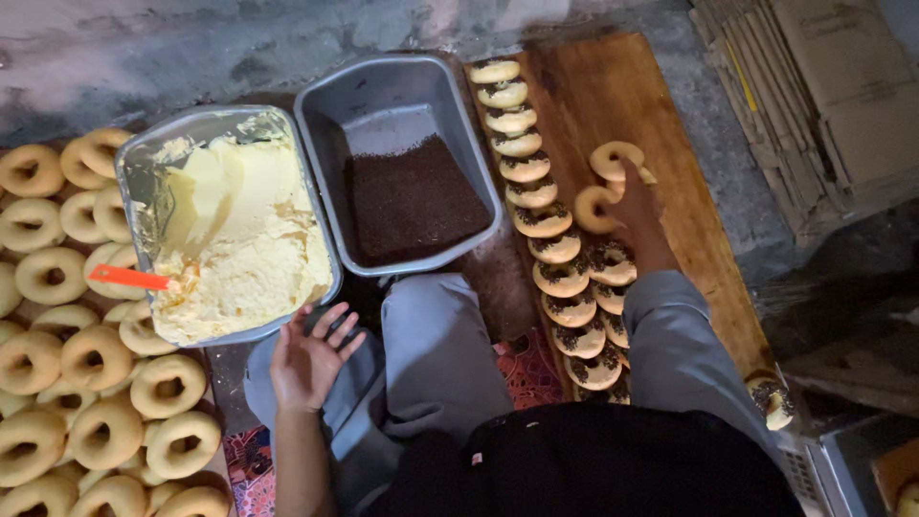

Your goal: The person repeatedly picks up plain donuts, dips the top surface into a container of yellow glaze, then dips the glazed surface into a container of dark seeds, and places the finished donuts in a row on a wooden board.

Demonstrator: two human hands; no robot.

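Note:
My right hand (639, 218) reaches over the wooden board (670, 144) and rests on a ring-shaped donut (593, 207), with another donut (617, 158) just beyond it. A row of sprinkle-topped donuts (536, 191) runs down the board's left side. My left hand (308, 356) hovers with fingers spread above my grey-trousered knee, just below the metal tray of yellow cream (235, 230). It holds nothing.
A metal tray of dark chocolate sprinkles (407, 196) sits between the cream tray and the board. An orange-handled spatula (129, 278) sticks out of the cream. Several plain donuts (86, 364) lie piled at the left. Flattened cardboard (823, 86) lies at the right.

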